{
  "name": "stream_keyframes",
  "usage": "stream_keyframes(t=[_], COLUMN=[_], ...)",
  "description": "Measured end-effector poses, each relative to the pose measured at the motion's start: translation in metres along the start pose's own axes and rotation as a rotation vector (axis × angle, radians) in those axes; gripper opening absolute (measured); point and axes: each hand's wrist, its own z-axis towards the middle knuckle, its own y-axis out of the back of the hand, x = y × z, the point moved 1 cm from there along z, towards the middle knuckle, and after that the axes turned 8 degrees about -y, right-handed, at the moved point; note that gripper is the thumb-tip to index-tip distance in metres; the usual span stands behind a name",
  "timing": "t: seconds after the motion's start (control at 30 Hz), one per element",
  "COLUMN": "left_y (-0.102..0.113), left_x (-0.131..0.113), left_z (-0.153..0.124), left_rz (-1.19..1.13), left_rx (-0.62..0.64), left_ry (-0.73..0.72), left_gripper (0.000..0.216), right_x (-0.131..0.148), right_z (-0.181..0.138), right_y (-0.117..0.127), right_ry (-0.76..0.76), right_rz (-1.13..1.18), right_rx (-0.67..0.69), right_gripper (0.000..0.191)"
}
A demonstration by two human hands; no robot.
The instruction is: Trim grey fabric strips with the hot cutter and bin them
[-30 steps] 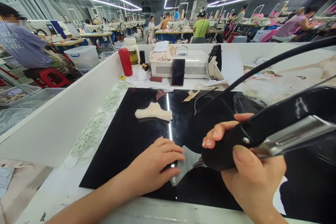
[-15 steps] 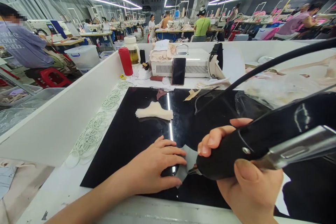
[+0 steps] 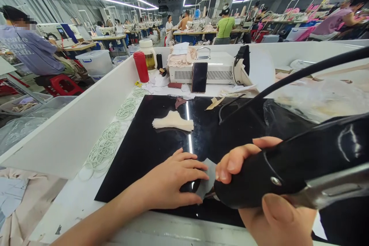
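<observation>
My right hand (image 3: 271, 207) is wrapped round the black handle of a corded hand tool (image 3: 302, 165), its nose pointing down at a black fabric piece (image 3: 207, 178) on the glossy black work surface (image 3: 150, 150). My left hand (image 3: 173, 180) lies flat on that fabric just left of the tool's nose, fingers stretched and pressing it down. The tool's tip is hidden behind the handle. Its black cable (image 3: 291, 80) arches up to the right. Farther back lies a small stack of cream fabric pieces (image 3: 173, 122).
White rubber rings (image 3: 109, 142) lie along the white side wall (image 3: 75, 130). At the back stand a red bottle (image 3: 141, 66), a jar (image 3: 148, 54), a white machine box (image 3: 213, 67) with a phone (image 3: 199, 77) leaning on it, and clear plastic bags (image 3: 317, 96). Other people work at distant tables.
My right hand has brought the tool leftward and lower, closer to my left hand. The left hand stays pressed on the fabric, its fingers shifted slightly right.
</observation>
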Motion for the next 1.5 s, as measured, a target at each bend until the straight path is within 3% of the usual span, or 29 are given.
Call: stream_keyframes(t=[0.33,0.5,0.6,0.87,1.3,1.5], left_y=[0.003,0.003,0.0,-0.008,-0.005,-0.004], left_x=[0.0,0.001,0.0,-0.003,-0.004,-0.004], left_z=[-0.002,-0.005,-0.002,0.0,-0.001,0.0], left_rz=[-0.018,-0.012,0.012,0.104,0.073,0.06], left_rx=[-0.014,-0.082,-0.109,-0.01,0.003,0.01], left_ry=[-0.018,-0.031,-0.038,-0.083,-0.064,-0.062], left_gripper=[0.046,0.032,0.037,0.056,0.057,0.052], right_x=[0.001,0.011,0.014,0.003,-0.005,0.006], right_z=[0.001,0.018,0.026,0.02,0.018,0.027], right_y=[0.0,0.018,0.027,0.026,0.035,0.042], right_ry=[0.017,0.105,0.139,0.155,0.163,0.201], right_rz=[-0.022,-0.01,-0.022,-0.041,-0.101,-0.078], right_rx=[0.052,-0.184,-0.26,-0.162,-0.119,-0.272], right_gripper=[0.037,0.043,0.045,0.036,0.034,0.037])
